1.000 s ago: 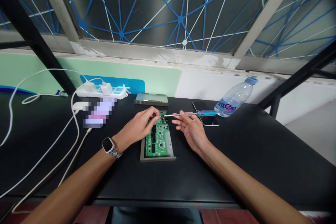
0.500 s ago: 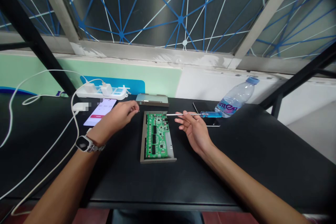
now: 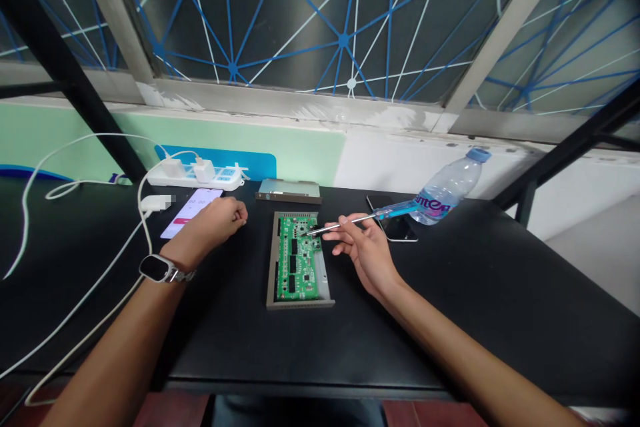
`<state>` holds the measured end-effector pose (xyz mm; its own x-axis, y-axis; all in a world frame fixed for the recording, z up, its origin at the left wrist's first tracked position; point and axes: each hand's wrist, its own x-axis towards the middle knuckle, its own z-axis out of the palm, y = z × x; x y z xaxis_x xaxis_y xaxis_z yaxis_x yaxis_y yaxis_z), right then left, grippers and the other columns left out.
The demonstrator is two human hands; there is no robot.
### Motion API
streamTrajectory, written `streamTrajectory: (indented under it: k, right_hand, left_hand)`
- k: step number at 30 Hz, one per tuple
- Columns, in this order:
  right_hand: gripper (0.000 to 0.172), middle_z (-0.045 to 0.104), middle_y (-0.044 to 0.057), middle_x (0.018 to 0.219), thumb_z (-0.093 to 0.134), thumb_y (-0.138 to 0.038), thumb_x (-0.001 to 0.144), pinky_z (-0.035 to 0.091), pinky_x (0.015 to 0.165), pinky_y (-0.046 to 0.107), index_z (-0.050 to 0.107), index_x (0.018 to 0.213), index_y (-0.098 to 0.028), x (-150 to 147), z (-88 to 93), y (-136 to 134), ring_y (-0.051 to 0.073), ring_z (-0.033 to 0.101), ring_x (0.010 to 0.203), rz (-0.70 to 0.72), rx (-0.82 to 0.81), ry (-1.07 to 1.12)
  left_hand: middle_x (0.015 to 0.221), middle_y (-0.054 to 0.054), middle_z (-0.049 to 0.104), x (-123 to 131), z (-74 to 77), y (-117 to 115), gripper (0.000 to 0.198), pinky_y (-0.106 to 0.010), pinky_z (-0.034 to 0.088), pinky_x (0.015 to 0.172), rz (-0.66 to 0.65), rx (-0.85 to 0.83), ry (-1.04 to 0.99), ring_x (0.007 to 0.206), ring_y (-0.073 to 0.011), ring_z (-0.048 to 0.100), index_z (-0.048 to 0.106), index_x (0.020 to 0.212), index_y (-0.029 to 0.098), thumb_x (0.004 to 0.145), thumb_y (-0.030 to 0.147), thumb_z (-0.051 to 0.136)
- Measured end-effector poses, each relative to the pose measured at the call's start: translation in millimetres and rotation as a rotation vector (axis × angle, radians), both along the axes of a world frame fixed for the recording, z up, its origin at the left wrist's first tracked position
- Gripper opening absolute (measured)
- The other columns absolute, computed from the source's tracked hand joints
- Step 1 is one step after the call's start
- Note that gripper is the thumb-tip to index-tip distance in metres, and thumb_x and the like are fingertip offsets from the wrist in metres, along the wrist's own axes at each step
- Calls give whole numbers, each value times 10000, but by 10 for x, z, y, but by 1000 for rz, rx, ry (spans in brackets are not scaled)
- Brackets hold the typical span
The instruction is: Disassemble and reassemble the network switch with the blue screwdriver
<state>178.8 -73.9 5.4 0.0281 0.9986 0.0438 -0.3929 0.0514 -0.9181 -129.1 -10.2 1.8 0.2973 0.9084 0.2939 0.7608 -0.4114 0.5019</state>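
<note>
A green circuit board (image 3: pixel 298 258) lies in an open grey metal case (image 3: pixel 299 303) on the black table. My right hand (image 3: pixel 364 250) holds a screwdriver (image 3: pixel 360 219) with a blue handle by its metal shaft; the tip rests on the far part of the board. My left hand (image 3: pixel 215 225), with a watch on its wrist, lies curled on the table to the left of the case, next to a lit phone (image 3: pixel 191 212). What its fingers hold, if anything, is hidden.
A grey metal cover (image 3: pixel 289 191) lies behind the case. A power strip (image 3: pixel 195 175) with white chargers and cables (image 3: pixel 75 300) is at the back left. A dark phone (image 3: pixel 395 221) and a water bottle (image 3: pixel 447 188) lie at the right.
My left hand left the board and moved left to the table beside the lit phone. The screwdriver tip dropped from level above the case onto the board.
</note>
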Motion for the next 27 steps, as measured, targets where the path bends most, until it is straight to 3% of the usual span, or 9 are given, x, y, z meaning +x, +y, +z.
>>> streamTrajectory:
  k: [2, 4, 6, 8, 12, 19, 22, 24, 27]
  right_hand:
    - [362, 765, 46, 778, 789, -361, 790, 539, 470, 216, 476, 904, -220, 1, -7, 4, 209, 756, 681, -7, 35, -6]
    - [362, 756, 28, 756, 768, -379, 810, 549, 475, 228, 453, 911, -231, 0, -16, 8, 209, 754, 668, -9, 72, -13]
    - [348, 741, 7, 730, 739, -387, 837, 558, 481, 238, 433, 907, -238, -2, -25, 8, 203, 750, 651, -7, 102, -27]
    - [332, 723, -13, 702, 712, -389, 861, 564, 485, 246, 416, 902, -244, -3, -31, 9, 193, 741, 624, -5, 130, -52]
    - [293, 675, -50, 636, 669, -381, 898, 580, 494, 269, 407, 919, -250, 5, -33, 47, 168, 706, 548, -12, 211, -145]
    - [248, 602, -51, 632, 622, -407, 913, 548, 470, 274, 431, 916, -249, -29, 203, 305, 150, 658, 499, 42, 351, -453]
    - [188, 603, -35, 661, 611, -344, 905, 539, 494, 285, 454, 910, -240, -118, 459, 464, 149, 647, 507, 148, 419, -667]
    - [142, 598, -27, 701, 606, -270, 880, 516, 488, 281, 472, 906, -231, -201, 615, 572, 146, 642, 513, 194, 465, -784]
    - [101, 598, -17, 730, 589, -209, 859, 500, 515, 280, 491, 887, -214, -319, 727, 705, 137, 635, 509, 205, 511, -906]
  left_hand:
    - [881, -79, 689, 124, 19, -25, 166, -343, 487, 747, 10, 23, 147, 788, -221, 631, 687, 885, 186, 802, 258, 563]
    - [1136, -116, 639, 316, 7, -65, 288, -417, 454, 974, -54, 131, 126, 1088, -258, 583, 631, 1123, 167, 909, 259, 462]
    - [1211, -109, 586, 525, -50, -98, 338, -428, 420, 1044, -149, 147, 97, 1176, -244, 526, 562, 1228, 172, 944, 187, 380]
    - [1176, -96, 570, 697, -133, -110, 383, -411, 453, 1005, -199, 135, 97, 1123, -231, 532, 541, 1233, 182, 916, 95, 344]
    - [1131, -94, 557, 883, -248, -129, 390, -426, 465, 977, -137, 169, 57, 1075, -245, 524, 548, 1183, 173, 869, 36, 362]
    - [1143, -99, 595, 1081, -102, -164, 361, -487, 461, 937, -150, 161, 31, 1055, -272, 546, 591, 1126, 179, 851, 46, 400]
    - [1083, -97, 633, 1121, 44, -3, 303, -434, 472, 953, -299, 104, -206, 1055, -243, 586, 607, 1052, 165, 828, 43, 442]
    - [962, -75, 663, 1130, 133, 115, 217, -367, 518, 858, -438, -44, -420, 933, -204, 635, 599, 974, 156, 830, 66, 463]
    - [853, -46, 677, 1130, 180, 206, 107, -318, 522, 801, -484, -148, -649, 834, -170, 654, 581, 883, 153, 817, 97, 519]
